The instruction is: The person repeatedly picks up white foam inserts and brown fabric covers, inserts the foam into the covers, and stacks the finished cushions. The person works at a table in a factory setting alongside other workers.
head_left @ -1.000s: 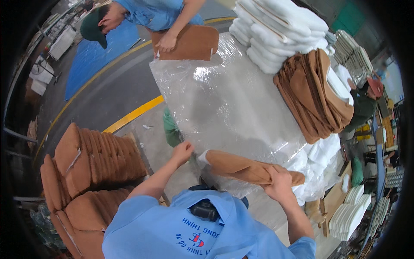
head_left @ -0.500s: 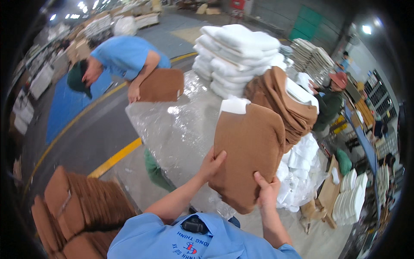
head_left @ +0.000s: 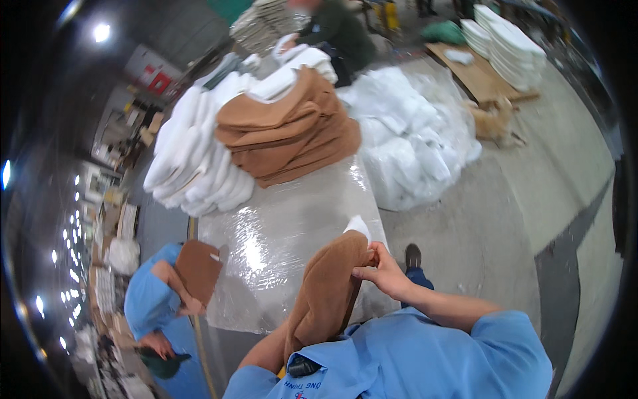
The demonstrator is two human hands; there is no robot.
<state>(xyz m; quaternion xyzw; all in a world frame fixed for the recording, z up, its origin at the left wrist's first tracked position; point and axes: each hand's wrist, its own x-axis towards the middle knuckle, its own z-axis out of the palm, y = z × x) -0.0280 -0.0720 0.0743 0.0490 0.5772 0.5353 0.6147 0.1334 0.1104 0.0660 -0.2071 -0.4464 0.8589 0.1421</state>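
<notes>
A brown fabric cushion cover (head_left: 325, 279) with white padding (head_left: 357, 227) poking out at its far end stands on edge close to my chest, over the near side of the plastic-wrapped table (head_left: 286, 229). My right hand (head_left: 389, 272) grips the cover's right edge just below the padding, thumb on the near side. My left forearm (head_left: 266, 349) reaches up behind the cover, which hides the left hand and its fingers. Further back on the table lies a pile of brown covers (head_left: 292, 133), beside a tall stack of white cushion pads (head_left: 199, 153).
At the left, a co-worker in a blue shirt (head_left: 149, 292) holds a brown cushion (head_left: 198, 269). Right of the table sits a big clear bag of white padding (head_left: 412, 133). A dog (head_left: 492, 121) lies beyond it, near a board (head_left: 475, 70). Another person (head_left: 339, 36) is behind the table.
My view has swung to the right. The brown cover has turned from facing me broadside to edge-on and come closer to my body. My right hand has shifted toward the padding end; the left has gone out of sight.
</notes>
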